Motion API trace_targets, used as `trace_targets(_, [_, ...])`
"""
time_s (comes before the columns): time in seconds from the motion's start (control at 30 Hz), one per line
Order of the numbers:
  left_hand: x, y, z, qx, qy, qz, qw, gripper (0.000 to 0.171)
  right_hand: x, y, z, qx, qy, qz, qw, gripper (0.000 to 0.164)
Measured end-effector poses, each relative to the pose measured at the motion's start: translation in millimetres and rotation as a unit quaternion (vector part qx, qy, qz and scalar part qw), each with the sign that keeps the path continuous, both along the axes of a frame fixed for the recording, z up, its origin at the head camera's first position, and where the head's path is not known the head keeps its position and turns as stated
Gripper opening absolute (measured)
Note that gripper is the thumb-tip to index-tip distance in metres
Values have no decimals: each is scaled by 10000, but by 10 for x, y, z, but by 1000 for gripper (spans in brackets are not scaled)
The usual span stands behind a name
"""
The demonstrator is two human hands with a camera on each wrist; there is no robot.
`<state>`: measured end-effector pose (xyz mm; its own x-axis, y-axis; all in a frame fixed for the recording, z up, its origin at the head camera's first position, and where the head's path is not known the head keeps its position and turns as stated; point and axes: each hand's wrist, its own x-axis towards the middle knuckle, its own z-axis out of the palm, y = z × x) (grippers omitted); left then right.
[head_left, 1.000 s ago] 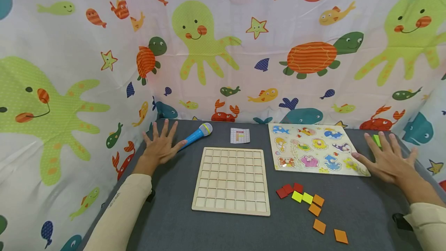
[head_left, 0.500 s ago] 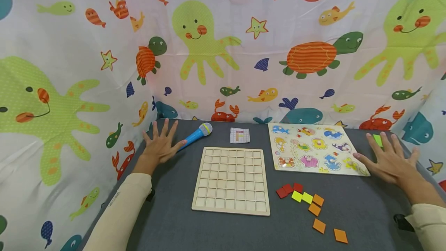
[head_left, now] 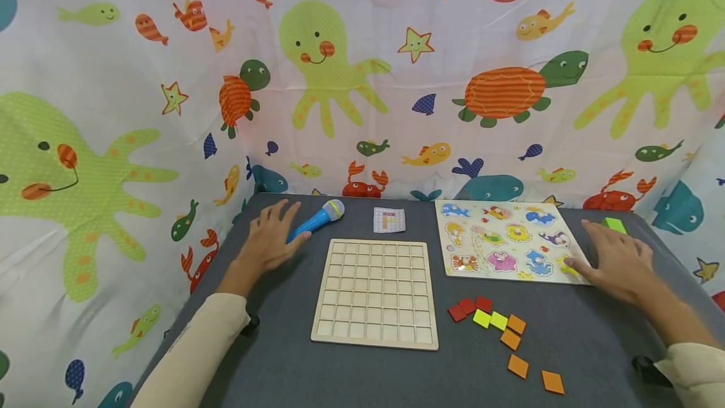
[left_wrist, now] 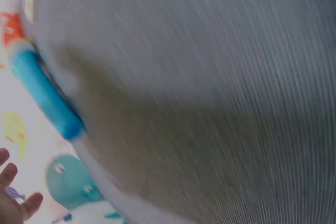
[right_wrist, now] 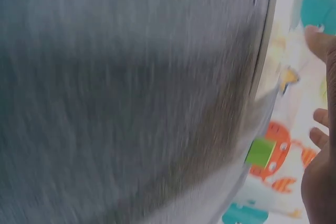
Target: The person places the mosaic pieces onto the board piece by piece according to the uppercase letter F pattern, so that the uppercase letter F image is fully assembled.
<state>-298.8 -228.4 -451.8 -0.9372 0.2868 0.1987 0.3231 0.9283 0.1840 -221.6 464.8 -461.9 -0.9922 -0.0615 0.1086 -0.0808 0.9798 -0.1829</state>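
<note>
My left hand (head_left: 267, 241) hovers at the table's left side with relaxed, slightly bent fingers, holding nothing. Just beside its thumb lies a blue toy microphone (head_left: 314, 222) with a grey head, also visible in the left wrist view as a blurred blue handle (left_wrist: 47, 98). On the right, my right hand (head_left: 620, 266) holds nothing either; its thumb overlaps the lower right corner of a sea-animal peg puzzle (head_left: 481, 275). Behind that hand's fingers sits a green block (head_left: 614, 225), partly hidden. In the right wrist view the same green block (right_wrist: 260, 153) stands near the table's far edge.
A wooden grid board (head_left: 375, 300) lies mid-table, its cells bare. Behind it is a small printed card (head_left: 389, 220) with a coloured pattern. Red tiles (head_left: 467, 306), yellow tiles (head_left: 490, 320) and orange tiles (head_left: 518, 366) lie loose to its right. A sea-animal curtain (head_left: 351, 162) surrounds the table.
Both hands, flat with spread fingers before, now have raised wrists and looser, bent fingers. The left has shifted slightly right, the right slightly left. The objects on the table stay put.
</note>
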Motion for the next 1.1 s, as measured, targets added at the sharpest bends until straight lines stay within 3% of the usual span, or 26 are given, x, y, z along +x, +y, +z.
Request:
trace_targets(0.1, [88,135,46,542,76,-157,9984,70,9,-166,2,-195,78,158,9997,100])
trace_targets(0.2, [188,277,89,1195,-116,-226,9925,63,41,-348,12,-445,134,385,9982,91])
trace_targets(0.4, [370,495,93,2244,-893,-242,9701,61,158,-742,39,-1140,-79,764,9905,81])
trace_targets(0.53, [491,590,48,2772,-1217,-259,9527,59,250,-973,57,-1585,-261,1009,9818,79])
trace_targets(0.8, [651,688,-132,3310,-1542,161,9308,56,364,-1335,51,-1992,-442,1482,9677,72])
trace_targets(1.1, [694,716,-244,3351,-1695,560,9251,54,437,-1652,118,-2127,-1207,1798,9528,61])
